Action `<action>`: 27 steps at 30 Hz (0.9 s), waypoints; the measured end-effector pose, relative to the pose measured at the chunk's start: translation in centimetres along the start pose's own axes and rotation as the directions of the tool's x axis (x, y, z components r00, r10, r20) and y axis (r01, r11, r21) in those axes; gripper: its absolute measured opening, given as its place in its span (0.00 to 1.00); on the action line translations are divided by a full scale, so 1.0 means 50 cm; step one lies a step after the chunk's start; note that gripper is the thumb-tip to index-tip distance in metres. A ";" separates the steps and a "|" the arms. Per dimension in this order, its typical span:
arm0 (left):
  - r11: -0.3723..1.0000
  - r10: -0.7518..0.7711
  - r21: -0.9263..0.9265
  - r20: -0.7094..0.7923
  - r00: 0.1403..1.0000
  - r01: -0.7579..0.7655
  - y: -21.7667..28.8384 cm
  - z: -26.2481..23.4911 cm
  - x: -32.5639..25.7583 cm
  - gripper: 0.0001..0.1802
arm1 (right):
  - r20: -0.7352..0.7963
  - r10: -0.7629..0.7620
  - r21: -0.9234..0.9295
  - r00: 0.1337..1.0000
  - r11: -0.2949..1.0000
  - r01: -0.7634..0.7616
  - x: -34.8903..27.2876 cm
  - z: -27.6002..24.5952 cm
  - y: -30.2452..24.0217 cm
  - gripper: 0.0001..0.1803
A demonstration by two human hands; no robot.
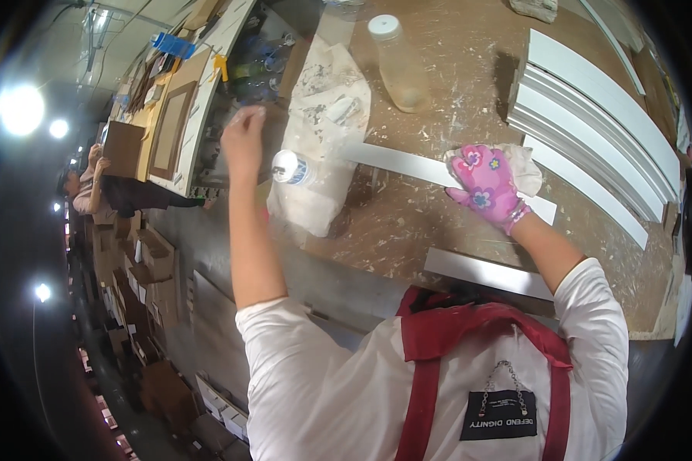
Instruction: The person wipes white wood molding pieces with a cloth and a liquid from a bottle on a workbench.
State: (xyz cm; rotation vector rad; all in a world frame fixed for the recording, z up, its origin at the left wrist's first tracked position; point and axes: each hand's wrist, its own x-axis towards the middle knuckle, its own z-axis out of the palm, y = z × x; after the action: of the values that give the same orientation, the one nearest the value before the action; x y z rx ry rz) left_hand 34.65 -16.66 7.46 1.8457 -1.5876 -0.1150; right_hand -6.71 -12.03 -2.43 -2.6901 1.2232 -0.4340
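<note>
Brown workbench [392, 238], spotted with white marks, spreads before the person, and at its near edge lies one white strip [484, 270]. A little farther, the right hand [486, 184], in a pink flowered glove, rests on a bunched pale cloth [529, 170] over the long white strip [404, 164]; I cannot tell whether the fingers close around the cloth. At the left, the left hand [242, 142] is bare and raised, with its fingertips drawn narrow together; if something small is between them, I cannot tell. Near its wrist is a white-lidded jar [288, 167], by a stained canvas sheet [315, 203]. Beyond are a cloudy bottle [404, 73] and, to the right, stacked white boards [592, 115]. Far at the left, another person [92, 180] touches a brown panel [123, 150].
</note>
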 end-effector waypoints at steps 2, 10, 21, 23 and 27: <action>0.996 -0.087 0.022 -0.008 0.996 0.088 -0.006 -0.053 -0.046 0.11 | -0.025 0.009 0.012 1.000 1.000 -0.008 0.003 0.001 0.000 0.22; 0.951 -0.213 0.258 0.162 0.964 0.167 -0.041 -0.049 -0.179 0.12 | 0.026 0.020 -0.007 0.999 1.000 -0.019 0.014 -0.021 -0.019 0.20; 0.912 -0.093 0.410 0.215 0.972 -0.003 -0.024 -0.034 -0.162 0.10 | 0.007 0.032 0.016 0.999 0.999 -0.032 0.015 -0.024 -0.025 0.21; 0.915 -0.104 0.403 0.284 0.953 -0.020 -0.013 -0.045 -0.140 0.10 | -0.001 0.031 0.009 1.000 0.999 -0.031 0.014 -0.022 -0.021 0.22; 0.957 0.070 0.260 0.229 0.971 -0.130 -0.017 0.002 -0.041 0.09 | 0.045 0.054 -0.030 0.998 0.998 -0.053 0.012 -0.007 -0.012 0.24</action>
State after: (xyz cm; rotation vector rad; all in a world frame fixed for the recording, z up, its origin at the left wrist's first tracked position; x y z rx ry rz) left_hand 34.81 -14.85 6.18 2.0110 -1.9276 -0.0552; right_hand -6.04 -12.11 -1.83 -2.6680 1.2954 -0.3487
